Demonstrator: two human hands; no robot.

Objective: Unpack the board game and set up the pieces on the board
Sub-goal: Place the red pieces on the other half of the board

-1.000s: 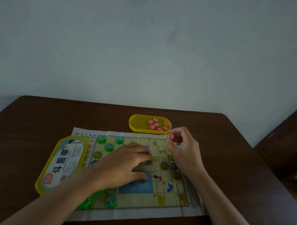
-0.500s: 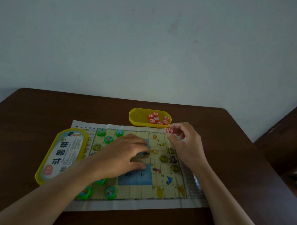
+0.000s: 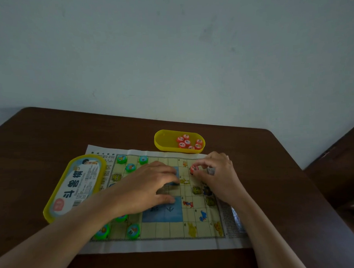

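Grip, right hand (image 3: 217,176): thumb and fingertips clamped on one red piece (image 3: 194,168), held low over the far right part of the board (image 3: 161,228). Can't tell if it's touching the paper yet.
Grip, left hand (image 3: 148,187): fingers apart and fairly flat, pressing down on the middle of the board, clamped on nothing I can see.
Board: thin paper sheet with fold creases lying on the worktop (image 3: 52,138). Its right margin looks a bit raised.
Green pieces (image 3: 130,167): set up on the left side, some at the far corner and some at the near one. A few are hidden under the left forearm.
Spare reds (image 3: 189,142): sitting in the yellow tray (image 3: 164,140), just past the board's far edge.
Lid (image 3: 77,183): left of the board, right up against its margin.
Risk 1: if the left hand lifts or drags, my guess is the paper slides or pops up at a crease and the green ones roll off their squares.
Risk 2: that left forearm is right over the near greens, so pulling back carelessly could sweep them.
Risk 3: the piece is small and round, so letting go off-centre could leave it straddling two squares or tipped on edge.
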